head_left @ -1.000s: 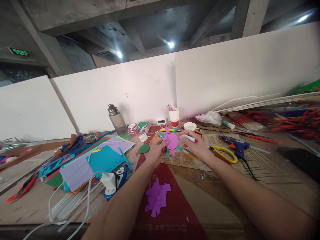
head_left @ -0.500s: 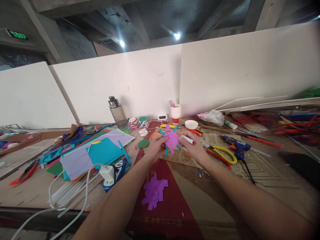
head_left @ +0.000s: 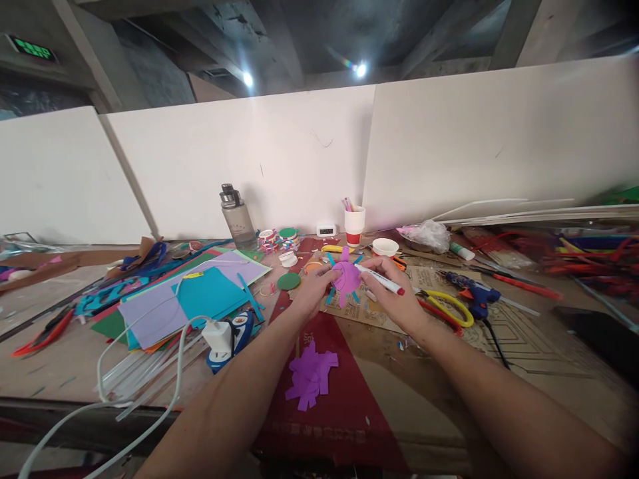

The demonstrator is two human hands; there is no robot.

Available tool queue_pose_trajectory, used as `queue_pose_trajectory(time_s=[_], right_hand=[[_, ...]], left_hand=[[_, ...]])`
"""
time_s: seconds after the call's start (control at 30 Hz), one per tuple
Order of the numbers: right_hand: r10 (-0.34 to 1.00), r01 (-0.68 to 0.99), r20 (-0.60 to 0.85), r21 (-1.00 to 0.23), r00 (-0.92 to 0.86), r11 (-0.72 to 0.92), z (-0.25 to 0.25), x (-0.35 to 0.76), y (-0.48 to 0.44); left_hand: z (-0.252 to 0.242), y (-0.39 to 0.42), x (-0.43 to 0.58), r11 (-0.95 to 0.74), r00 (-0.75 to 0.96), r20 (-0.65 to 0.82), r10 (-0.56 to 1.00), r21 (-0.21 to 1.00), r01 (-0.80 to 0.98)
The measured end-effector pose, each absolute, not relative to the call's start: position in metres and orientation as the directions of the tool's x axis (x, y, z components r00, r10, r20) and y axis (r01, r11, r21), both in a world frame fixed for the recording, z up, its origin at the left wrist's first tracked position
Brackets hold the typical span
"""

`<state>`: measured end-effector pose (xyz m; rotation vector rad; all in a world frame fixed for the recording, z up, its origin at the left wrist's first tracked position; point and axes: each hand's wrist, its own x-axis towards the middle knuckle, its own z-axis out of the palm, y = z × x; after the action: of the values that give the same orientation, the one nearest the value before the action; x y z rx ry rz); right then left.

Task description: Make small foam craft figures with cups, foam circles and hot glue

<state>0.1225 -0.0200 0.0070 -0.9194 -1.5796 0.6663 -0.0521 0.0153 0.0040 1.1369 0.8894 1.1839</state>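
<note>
My left hand (head_left: 310,293) pinches the left edge of a purple foam cut-out with blue legs (head_left: 345,277), held just above a printed brown paper (head_left: 372,313). My right hand (head_left: 394,296) grips a white marker with a red cap (head_left: 382,281); its tip points at the purple cut-out. A small heap of purple foam scraps (head_left: 309,376) lies on a dark red sheet (head_left: 344,406) between my forearms.
Coloured foam sheets (head_left: 200,303) are stacked at the left, with a white charger and cable (head_left: 214,336) on them. Yellow-handled pliers (head_left: 446,307) and a blue glue gun (head_left: 474,293) lie at the right. A water bottle (head_left: 237,218), tape rolls, paper cups and a small clock stand along the white partition.
My right hand has turned the marker so its tip points at the purple cut-out. Both hands and the cut-out have stayed in about the same place; the camera has shifted slightly.
</note>
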Motion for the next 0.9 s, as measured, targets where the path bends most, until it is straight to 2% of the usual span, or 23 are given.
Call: queue_pose_trajectory(time_s=[0.2,0.33,0.9], right_hand=[[0.795,0.315,0.6,-0.739,-0.092,0.595,0.0054,0.1242,-0.0186],[0.791,0.319,0.605,-0.735,-0.089,0.598,0.0033,0.1243,-0.0177],[0.771,0.358,0.63,-0.702,-0.091,0.616,0.0039,0.1256,-0.018]], left_hand=[[0.0058,0.0136,-0.0521,-0.08,0.202,0.105,0.974,0.988,-0.128],[0.0056,0.0149,-0.053,-0.131,0.196,0.141,0.971,0.989,-0.062],[0.0043,0.0157,-0.053,-0.128,0.219,0.143,0.965,0.988,-0.082]])
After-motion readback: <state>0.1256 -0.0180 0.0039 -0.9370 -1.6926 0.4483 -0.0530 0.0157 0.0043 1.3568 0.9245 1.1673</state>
